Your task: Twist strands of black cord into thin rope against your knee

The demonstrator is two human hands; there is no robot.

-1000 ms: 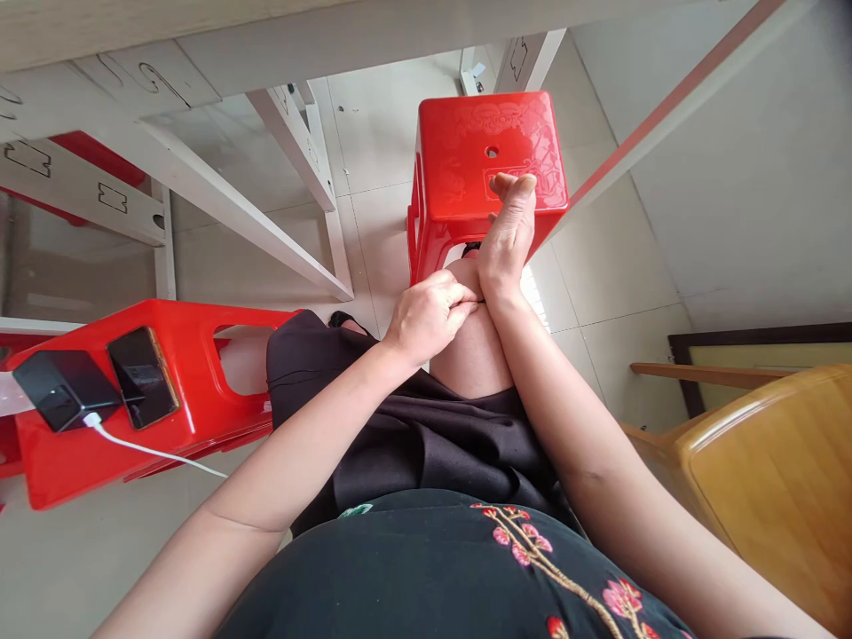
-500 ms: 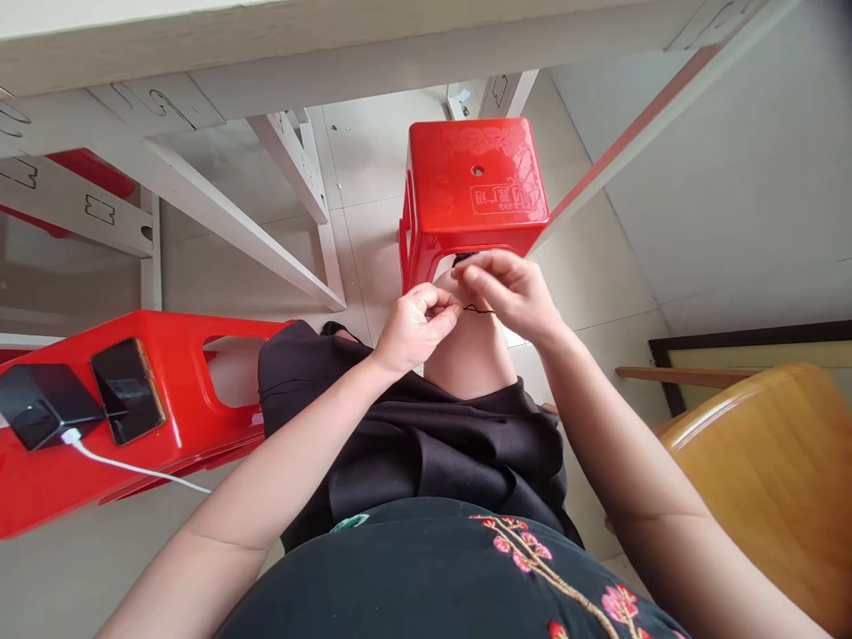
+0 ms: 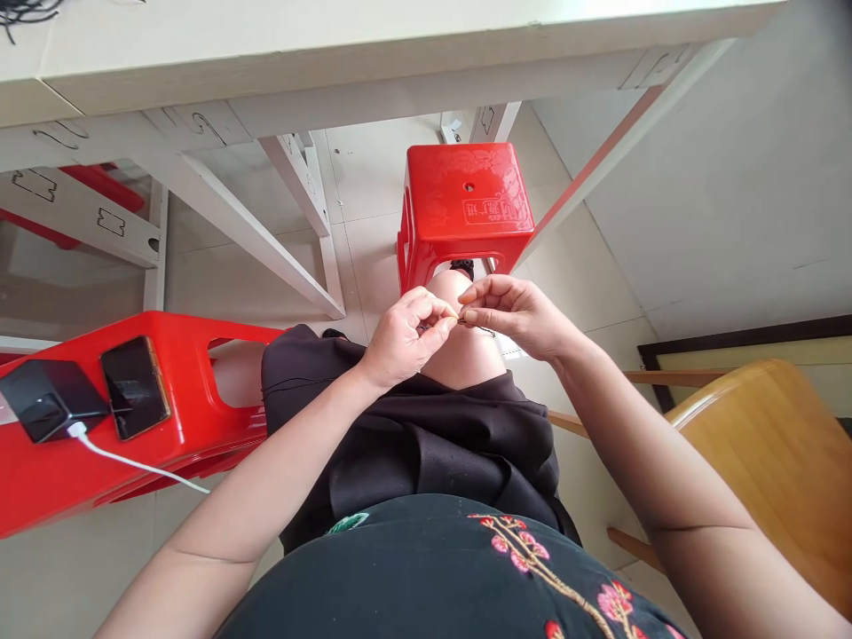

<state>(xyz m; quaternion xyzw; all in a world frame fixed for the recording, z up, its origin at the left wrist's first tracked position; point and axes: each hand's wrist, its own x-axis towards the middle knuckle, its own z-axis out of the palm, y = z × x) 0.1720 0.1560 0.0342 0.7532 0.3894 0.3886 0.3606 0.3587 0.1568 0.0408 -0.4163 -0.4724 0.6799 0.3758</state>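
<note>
A thin black cord (image 3: 487, 332) runs between my fingers above my bare knee, and a short loop of it hangs below the right hand. My left hand (image 3: 407, 339) is closed, its thumb and index finger pinching the cord. Facing it, my right hand (image 3: 517, 315) pinches the cord too, thumb against index finger. The fingertips of both hands nearly meet. How the cord lies inside the fingers is too small to make out.
A red stool (image 3: 466, 200) stands beyond my knee, under the white table (image 3: 373, 67). Black strands (image 3: 27, 12) lie on the tabletop. At left, another red stool (image 3: 190, 390) bears a phone (image 3: 135, 388) and a black box-shaped device (image 3: 50, 399) with a white cable (image 3: 139, 469). A wooden chair (image 3: 765, 461) is at right.
My hands have come together, the right one lowering and closing on the cord near the left fingertips. The view has tilted slightly, showing more of the tabletop.
</note>
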